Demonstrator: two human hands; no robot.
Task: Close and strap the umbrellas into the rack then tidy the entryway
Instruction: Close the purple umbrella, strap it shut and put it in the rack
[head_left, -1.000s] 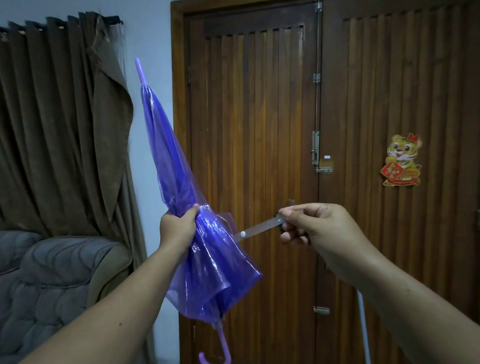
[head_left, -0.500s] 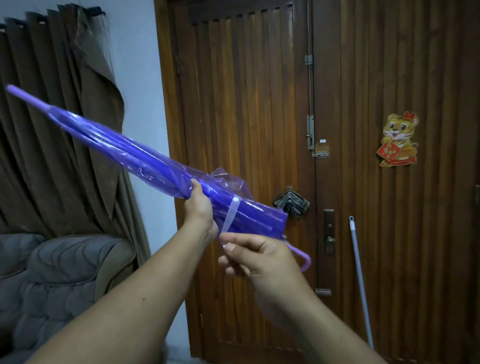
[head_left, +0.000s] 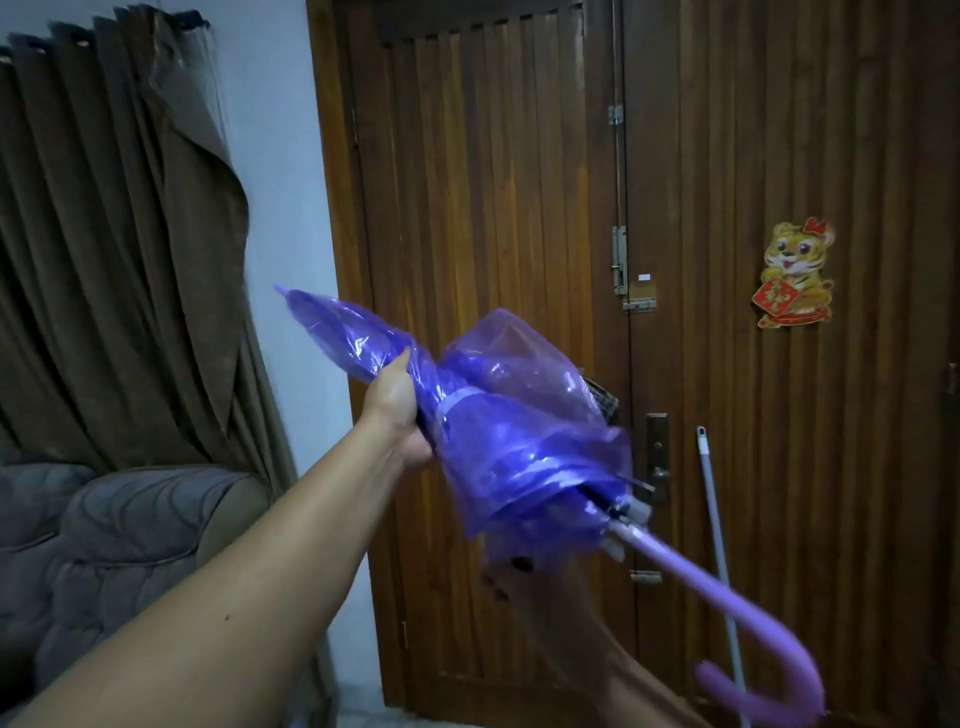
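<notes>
Left hand (head_left: 397, 410) grips the folded purple umbrella (head_left: 519, 441) round its canopy; the pale strap (head_left: 457, 402) circles the canopy just handle-side of the grip, the tip points up-left beyond it, and the hooked handle (head_left: 753, 649) trails down-right. Right hand (head_left: 550, 592) is a motion-blurred shape under the loose canopy skirt; whether it holds anything cannot be told. Judgement: strapping looks essentially complete; next move calls for carrying the umbrella to the rack, which is out of view.

Umbrella (head_left: 498, 431) swung, handle (head_left: 727, 613) now toward camera; strap (head_left: 457, 397) wrapped; right hand (head_left: 524, 582) dropped, blurred.
</notes>
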